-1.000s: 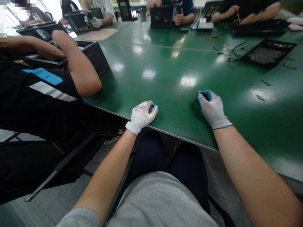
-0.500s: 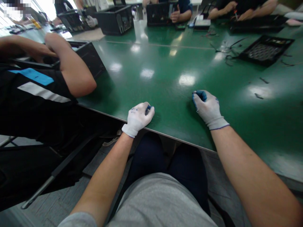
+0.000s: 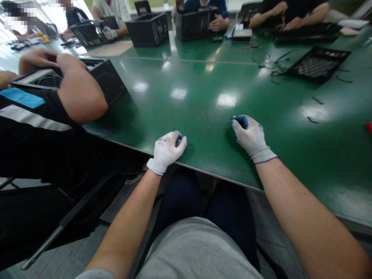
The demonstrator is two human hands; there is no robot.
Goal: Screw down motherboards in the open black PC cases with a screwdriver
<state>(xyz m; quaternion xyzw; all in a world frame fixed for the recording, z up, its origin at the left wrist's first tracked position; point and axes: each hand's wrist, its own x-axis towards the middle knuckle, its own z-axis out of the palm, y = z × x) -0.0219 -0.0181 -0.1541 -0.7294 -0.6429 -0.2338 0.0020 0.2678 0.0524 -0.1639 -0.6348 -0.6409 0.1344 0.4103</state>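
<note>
Both hands wear white gloves with blue-coated palms and fingertips. My left hand [image 3: 167, 149] rests at the near edge of the green table [image 3: 200, 135], its fingers curled and the thumb close against them. A small dark, shiny spot shows in the gap between thumb and finger; I cannot make out what it is. Further right and a little farther in, my right hand [image 3: 249, 135] lies on the tabletop with thumb and fingertips pinched together. Whatever may be between those fingertips is too small to name.
At left, a co-worker's bare arm [image 3: 83, 93] reaches over a black computer case [image 3: 112, 81]. More black cases [image 3: 148, 31] stand along the far side, where other people work. A black mesh panel [image 3: 319, 64] with loose cables lies at right, near small dark scraps [image 3: 317, 100]. Something red [image 3: 369, 127] shows at the right edge.
The view has shifted slightly, and a red thing has come in at the right edge. The co-worker's arm at left has moved left, showing more of the case. My hands keep their pose.
</note>
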